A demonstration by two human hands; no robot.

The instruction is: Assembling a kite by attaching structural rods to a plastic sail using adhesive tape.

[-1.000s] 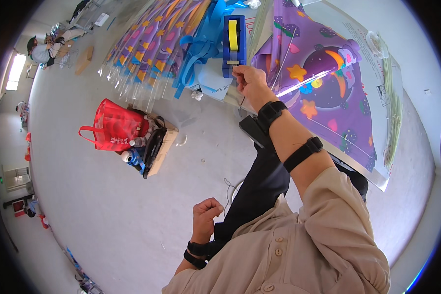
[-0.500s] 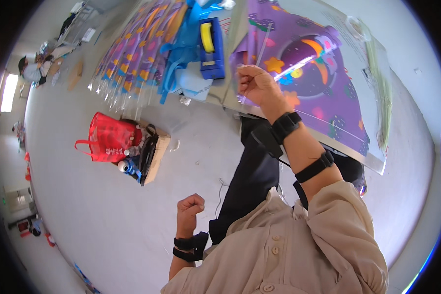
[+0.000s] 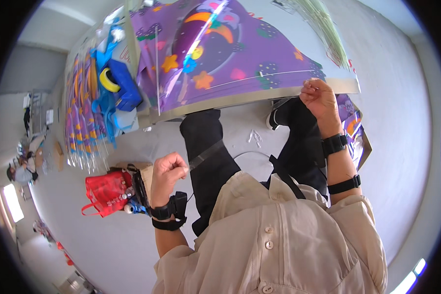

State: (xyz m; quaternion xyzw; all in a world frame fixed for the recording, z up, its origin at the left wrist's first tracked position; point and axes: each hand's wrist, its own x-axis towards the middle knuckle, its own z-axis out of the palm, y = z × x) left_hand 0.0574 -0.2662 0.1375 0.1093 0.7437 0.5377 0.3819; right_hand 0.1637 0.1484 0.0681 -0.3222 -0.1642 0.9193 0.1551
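Note:
My left hand (image 3: 167,174) is closed in a pinch on a short strip of clear tape (image 3: 207,155), which sticks out to the right over my black trouser leg. Off to the right, my right hand (image 3: 320,100) is up at the table's front edge, near the right corner of a purple printed sheet (image 3: 250,59). Its fingers are pinched together; whatever is between them is too small to make out. The sheet lies flat, patterned with a moon and stars. A thin white rod (image 3: 157,68) lies along its left part.
A blue tape dispenser (image 3: 122,85) with a yellow core stands left of the sheet, beside folded purple pieces (image 3: 81,105). Pale green thin sticks (image 3: 323,32) lie at the table's far right. On the floor are a red bag (image 3: 108,188) and, right, a box (image 3: 360,139).
My right hand has moved from the sheet's left side to its right corner. My left hand has risen, and the tape strip now shows in it. The view has swung right.

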